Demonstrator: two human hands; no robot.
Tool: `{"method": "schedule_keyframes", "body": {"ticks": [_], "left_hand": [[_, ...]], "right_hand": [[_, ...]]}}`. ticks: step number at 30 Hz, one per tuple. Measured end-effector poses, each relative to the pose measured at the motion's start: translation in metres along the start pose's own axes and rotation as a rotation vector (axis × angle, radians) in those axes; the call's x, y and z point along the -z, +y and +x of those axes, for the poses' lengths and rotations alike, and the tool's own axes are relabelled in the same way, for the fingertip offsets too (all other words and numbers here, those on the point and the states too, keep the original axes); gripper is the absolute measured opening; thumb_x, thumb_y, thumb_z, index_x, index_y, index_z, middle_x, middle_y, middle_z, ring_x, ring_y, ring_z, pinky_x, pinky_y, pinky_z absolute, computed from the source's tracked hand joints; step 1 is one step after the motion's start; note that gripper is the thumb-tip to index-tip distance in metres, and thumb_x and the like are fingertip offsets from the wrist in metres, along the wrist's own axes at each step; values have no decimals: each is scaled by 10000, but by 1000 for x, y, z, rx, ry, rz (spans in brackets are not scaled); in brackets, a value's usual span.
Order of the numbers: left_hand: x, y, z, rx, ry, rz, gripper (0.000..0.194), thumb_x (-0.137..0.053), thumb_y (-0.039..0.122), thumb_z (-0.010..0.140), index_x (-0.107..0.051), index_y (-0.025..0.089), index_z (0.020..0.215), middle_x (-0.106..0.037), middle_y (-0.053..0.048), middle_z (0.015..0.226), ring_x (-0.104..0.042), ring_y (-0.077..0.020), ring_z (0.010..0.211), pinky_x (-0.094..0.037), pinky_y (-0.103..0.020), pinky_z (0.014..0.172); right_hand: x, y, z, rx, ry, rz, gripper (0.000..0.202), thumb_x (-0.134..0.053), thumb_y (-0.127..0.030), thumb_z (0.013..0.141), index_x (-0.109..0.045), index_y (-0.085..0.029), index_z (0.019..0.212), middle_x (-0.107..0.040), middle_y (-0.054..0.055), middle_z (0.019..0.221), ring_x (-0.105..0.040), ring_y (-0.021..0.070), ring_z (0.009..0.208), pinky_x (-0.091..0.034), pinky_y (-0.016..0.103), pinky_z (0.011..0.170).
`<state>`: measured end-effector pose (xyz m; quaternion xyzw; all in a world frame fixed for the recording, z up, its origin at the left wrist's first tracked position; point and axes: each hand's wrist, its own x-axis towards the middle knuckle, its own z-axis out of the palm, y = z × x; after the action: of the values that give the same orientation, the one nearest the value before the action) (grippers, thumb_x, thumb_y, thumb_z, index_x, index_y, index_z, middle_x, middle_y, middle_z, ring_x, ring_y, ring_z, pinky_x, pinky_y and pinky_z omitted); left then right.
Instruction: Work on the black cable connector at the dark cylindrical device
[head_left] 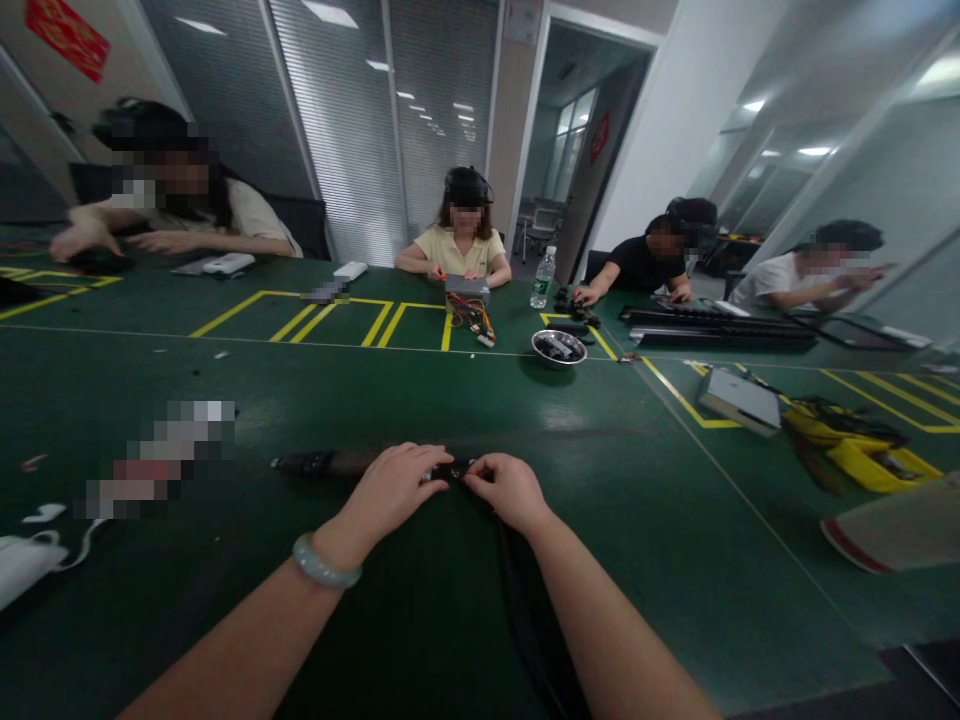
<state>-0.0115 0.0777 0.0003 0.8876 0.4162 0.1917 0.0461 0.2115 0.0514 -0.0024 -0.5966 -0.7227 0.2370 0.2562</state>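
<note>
A long dark rod-like thing (342,463) lies across the green table, with a black ribbed section and a small pale tip at its left end. My left hand (401,483) rests over its right part, fingers and thumb closed around it. Small shiny bits show between my hands. My right hand (510,490) pinches at the right end with thumb and forefinger. From beneath that hand a black strap-like band (525,600) runs down towards me; its upper end is hidden.
A metal bowl (559,348) of small parts stands ahead, near a water bottle (543,278). A grey box with cables (466,293) sits before a person opposite. On the right are a silver box (740,400), a yellow tray (885,465) and a cup (896,530). Several people work around.
</note>
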Motion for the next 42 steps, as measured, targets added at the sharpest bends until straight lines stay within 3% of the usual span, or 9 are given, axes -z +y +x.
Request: {"method": "schedule_keyframes", "body": {"ticks": [6, 12, 17, 24, 31, 36, 42], "left_hand": [[-1, 12, -3, 35, 33, 7, 350, -614, 297, 880, -606, 253, 1227, -616, -73, 1316, -552, -295, 1230, -420, -522, 1045], [6, 15, 6, -6, -1, -15, 226, -611, 245, 865, -639, 257, 1089, -647, -42, 1266, -585, -268, 1190, -454, -469, 1025], [5, 9, 13, -54, -48, -49, 161, -583, 235, 886, -659, 259, 1027, -686, -18, 1183, -645, -237, 1074, -515, -415, 922], [-5, -5, 12, -87, -31, -81, 194, -560, 285, 925, -681, 278, 1077, -658, -9, 1261, -621, -243, 1130, -493, -429, 959], [-6, -3, 14, -67, -5, -102, 222, -551, 275, 935, -665, 267, 1126, -678, -21, 1211, -640, -229, 1074, -495, -400, 927], [-7, -3, 15, -79, -24, -114, 141, -556, 281, 931, -663, 246, 1016, -688, -15, 1173, -639, -226, 1064, -484, -395, 928], [-10, -7, 14, -68, -54, -122, 149, -559, 283, 922, -648, 252, 1038, -680, -7, 1180, -628, -232, 1093, -471, -417, 951]], "right_hand": [[0, 2, 2, 5, -12, 10, 112, -671, -336, 854, -725, -246, 817, -715, -13, 854, -626, 150, 766, -401, 234, 648], [2, 1, 3, 20, -32, 23, 107, -657, -320, 866, -721, -242, 828, -718, -8, 860, -631, 155, 787, -410, 238, 672], [3, 1, 3, 21, -34, 35, 81, -664, -292, 860, -712, -236, 825, -711, -8, 864, -631, 153, 793, -418, 238, 675], [1, 1, 6, 4, -31, 51, 53, -669, -275, 856, -701, -241, 831, -702, -13, 847, -633, 148, 788, -427, 247, 704], [1, -1, 9, -17, -61, 29, 62, -653, -283, 864, -691, -241, 838, -696, -4, 846, -640, 151, 782, -441, 250, 701], [1, 2, 9, -6, -81, 55, 60, -655, -283, 873, -699, -244, 862, -698, 0, 865, -640, 156, 808, -444, 248, 716], [1, 3, 9, 0, -84, 70, 59, -662, -282, 875, -701, -239, 863, -694, -3, 861, -641, 151, 812, -446, 247, 720]]}}
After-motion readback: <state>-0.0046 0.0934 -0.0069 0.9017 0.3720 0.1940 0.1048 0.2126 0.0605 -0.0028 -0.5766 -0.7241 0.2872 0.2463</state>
